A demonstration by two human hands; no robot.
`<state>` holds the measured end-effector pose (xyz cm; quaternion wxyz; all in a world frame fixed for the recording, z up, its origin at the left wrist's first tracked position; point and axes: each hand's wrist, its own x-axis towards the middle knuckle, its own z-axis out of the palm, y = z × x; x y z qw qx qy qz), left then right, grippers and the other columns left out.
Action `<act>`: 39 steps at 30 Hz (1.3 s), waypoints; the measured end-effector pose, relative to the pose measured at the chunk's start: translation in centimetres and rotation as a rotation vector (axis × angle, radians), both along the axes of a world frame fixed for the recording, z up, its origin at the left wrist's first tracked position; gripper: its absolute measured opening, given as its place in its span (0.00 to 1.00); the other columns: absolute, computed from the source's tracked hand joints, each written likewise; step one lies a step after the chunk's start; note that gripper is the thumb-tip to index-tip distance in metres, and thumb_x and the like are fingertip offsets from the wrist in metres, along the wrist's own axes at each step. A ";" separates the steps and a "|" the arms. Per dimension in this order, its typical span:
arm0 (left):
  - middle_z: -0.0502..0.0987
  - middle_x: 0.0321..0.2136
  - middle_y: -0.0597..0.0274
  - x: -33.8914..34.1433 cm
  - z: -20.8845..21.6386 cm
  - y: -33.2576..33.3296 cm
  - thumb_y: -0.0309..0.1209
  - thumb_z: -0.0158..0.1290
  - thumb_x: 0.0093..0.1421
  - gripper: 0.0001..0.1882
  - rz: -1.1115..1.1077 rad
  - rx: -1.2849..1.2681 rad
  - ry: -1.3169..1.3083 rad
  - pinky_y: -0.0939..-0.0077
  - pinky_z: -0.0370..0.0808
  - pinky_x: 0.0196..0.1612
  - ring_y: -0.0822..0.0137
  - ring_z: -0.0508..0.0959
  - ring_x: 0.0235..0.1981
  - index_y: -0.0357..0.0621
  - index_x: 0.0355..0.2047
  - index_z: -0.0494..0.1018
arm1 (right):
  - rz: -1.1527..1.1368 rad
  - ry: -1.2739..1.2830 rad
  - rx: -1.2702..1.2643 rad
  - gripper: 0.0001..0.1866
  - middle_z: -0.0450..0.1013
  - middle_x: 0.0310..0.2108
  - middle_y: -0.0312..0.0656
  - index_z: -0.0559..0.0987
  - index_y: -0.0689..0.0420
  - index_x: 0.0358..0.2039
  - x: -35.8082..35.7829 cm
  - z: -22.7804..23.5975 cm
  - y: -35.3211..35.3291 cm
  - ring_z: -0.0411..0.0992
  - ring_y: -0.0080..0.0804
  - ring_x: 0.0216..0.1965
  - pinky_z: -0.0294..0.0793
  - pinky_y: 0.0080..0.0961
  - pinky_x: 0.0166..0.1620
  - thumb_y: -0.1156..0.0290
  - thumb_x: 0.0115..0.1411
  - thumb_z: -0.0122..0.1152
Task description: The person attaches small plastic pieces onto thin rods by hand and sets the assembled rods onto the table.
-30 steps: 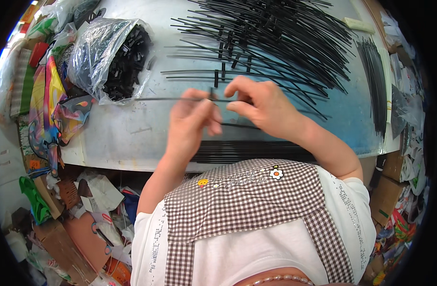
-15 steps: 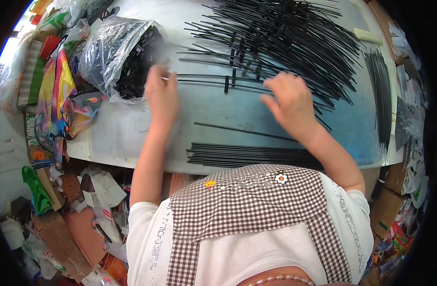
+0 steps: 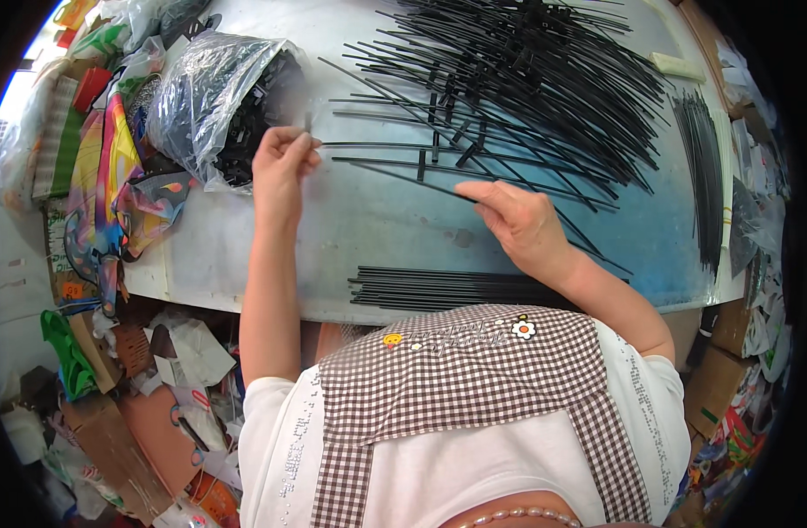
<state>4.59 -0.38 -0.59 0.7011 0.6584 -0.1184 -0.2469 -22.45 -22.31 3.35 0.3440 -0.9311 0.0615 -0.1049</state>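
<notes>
My right hand (image 3: 519,224) pinches a thin black rod (image 3: 412,183) between thumb and fingers; the rod's free end points left toward my other hand. My left hand (image 3: 283,163) is closed at the fingertips on a small black plastic piece (image 3: 308,122), partly hidden and a little blurred. Beside that hand, a clear plastic bag (image 3: 187,97) lies open, full of small black pieces (image 3: 252,123). Ahead of my hands are several black rods with short black crosspieces (image 3: 422,165) on them, spreading into a large heap of rods (image 3: 553,97).
A bundle of plain black rods (image 3: 456,289) lies along the table's near edge. Another thin bundle (image 3: 698,176) rests at the right, near a pale block (image 3: 678,67). Colourful fabric (image 3: 113,176) hangs at the left edge. Boxes and scraps (image 3: 148,431) crowd the floor.
My right hand has come nearer and slightly left, and now grips a rod lifted from near the front bundle. My left hand has drawn slightly back from the bag with a small black piece.
</notes>
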 end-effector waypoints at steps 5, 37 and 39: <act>0.79 0.36 0.61 -5.5 2.0 0.1 0.26 0.53 0.68 0.06 -0.064 -0.318 0.263 0.83 0.70 0.35 0.77 0.74 0.33 0.37 0.43 0.74 | -0.005 -0.095 0.067 0.18 0.80 0.36 0.45 0.80 0.55 0.50 0.9 0.7 0.0 0.79 0.40 0.31 0.78 0.29 0.33 0.83 0.59 0.61; 0.77 0.31 0.57 -12.6 4.8 -3.0 0.23 0.57 0.60 0.06 -0.433 -0.091 0.348 0.80 0.71 0.28 0.71 0.77 0.24 0.40 0.38 0.74 | -0.033 0.031 0.412 0.09 0.73 0.19 0.39 0.78 0.59 0.44 3.0 3.8 2.1 0.69 0.25 0.19 0.67 0.22 0.25 0.74 0.63 0.61; 0.77 0.33 0.58 -12.2 4.0 -3.5 0.23 0.57 0.61 0.06 -0.416 -0.075 0.312 0.79 0.72 0.29 0.70 0.78 0.26 0.39 0.39 0.74 | -0.090 0.035 0.263 0.11 0.75 0.24 0.41 0.77 0.58 0.42 4.0 2.6 0.5 0.73 0.30 0.24 0.71 0.26 0.29 0.72 0.60 0.65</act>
